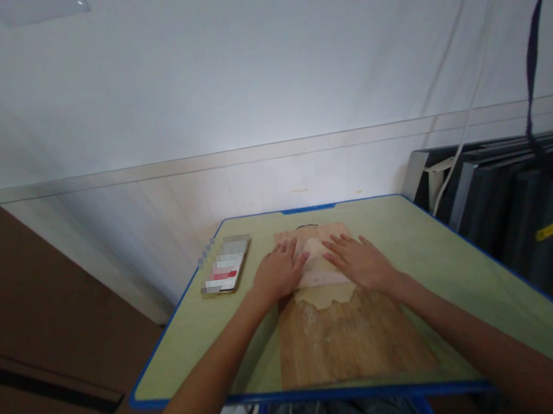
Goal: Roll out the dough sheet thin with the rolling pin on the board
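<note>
Pale sheet (315, 273) sits lower-middle of frame on the wooden board (354, 345), left hand (279, 272) and right hand (362, 262) over its sides, fingers loosely spread, gripping nothing. I'd press lightly, evenly, centre outward.

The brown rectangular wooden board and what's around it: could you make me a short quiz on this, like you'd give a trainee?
1. True or false: the slim rectangular phone with a lit screen lies on the brown wooden board.
2. Multiple choice: how are the bare left hand and bare right hand held over the pale flat sheet?
a) clenched into fists
b) palms down, fingers extended
c) palms turned up
3. Fill in: the pale green tabletop has a ____ edge.

Key: 1. False; it lies on the tabletop, left of the board. 2. b. 3. blue.
</note>
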### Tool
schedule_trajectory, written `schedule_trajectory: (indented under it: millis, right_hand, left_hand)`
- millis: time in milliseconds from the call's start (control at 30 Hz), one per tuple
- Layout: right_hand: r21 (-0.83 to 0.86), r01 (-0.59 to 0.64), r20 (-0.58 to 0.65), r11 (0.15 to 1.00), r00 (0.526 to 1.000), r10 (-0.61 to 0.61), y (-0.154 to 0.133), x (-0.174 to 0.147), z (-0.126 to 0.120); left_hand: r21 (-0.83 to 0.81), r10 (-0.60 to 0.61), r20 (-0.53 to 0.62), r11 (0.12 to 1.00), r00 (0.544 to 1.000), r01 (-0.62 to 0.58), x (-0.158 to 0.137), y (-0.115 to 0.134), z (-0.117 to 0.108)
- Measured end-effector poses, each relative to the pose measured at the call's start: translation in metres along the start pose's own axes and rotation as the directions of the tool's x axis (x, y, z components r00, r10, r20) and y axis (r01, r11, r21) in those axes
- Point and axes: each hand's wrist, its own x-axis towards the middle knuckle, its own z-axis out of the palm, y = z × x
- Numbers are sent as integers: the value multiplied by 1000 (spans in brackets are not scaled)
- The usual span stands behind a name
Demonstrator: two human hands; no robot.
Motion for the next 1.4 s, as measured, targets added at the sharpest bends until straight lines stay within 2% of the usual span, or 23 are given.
schedule_trajectory:
  millis: [100, 200, 333, 400, 533, 633, 733, 933, 1067, 1167, 1300, 1400]
  right_hand:
    - [105, -34, 69, 994, 997, 27, 9, 18, -1]
    - [121, -46, 73, 992, 997, 37, 10, 21, 0]
    - [-3, 18, 9, 1000, 1000, -18, -2, -2, 2]
    - [-25, 57, -24, 998, 998, -58, -10, -22, 4]
    - [-24, 106, -95, 994, 990, -108, -18, -59, 8]
    - [-24, 144, -97, 989, 985, -146, -15, -66, 10]
    - [-32, 139, -71, 990, 987, -141, -9, -49, 8]
    - [-14, 68, 13, 998, 998, -67, 5, 8, 2]
    - [26, 111, 36, 993, 993, -112, 9, 18, 5]
    - [19, 143, -1, 990, 990, -143, 4, 3, 9]
    - [-12, 84, -104, 996, 991, -85, -12, -37, 14]
    - [-24, 110, -159, 994, 981, -112, -20, -63, 17]
  left_hand:
    - [-19, 14, -25, 1000, 1000, -15, 20, -10, 3]
    - [-24, 27, -1, 999, 1000, -27, 20, -12, 4]
    - [-32, 34, 44, 999, 998, -33, -7, -2, -1]
    - [2, 130, 75, 991, 989, -130, -28, 7, -3]
    - [41, 67, 37, 997, 997, -69, -64, 22, -5]
    - [51, 67, 23, 996, 998, -68, -71, 25, -5]
    - [57, 67, 13, 996, 998, -68, -55, 19, -3]
    - [97, 119, 66, 987, 991, -125, 7, -7, 0]
    - [141, 145, 79, 978, 986, -155, 19, -15, 1]
    - [120, 133, 58, 983, 989, -139, 2, -8, 0]
    - [88, 68, -12, 994, 998, -66, -41, 9, -3]
    - [60, 82, -32, 995, 996, -80, -68, 19, -4]
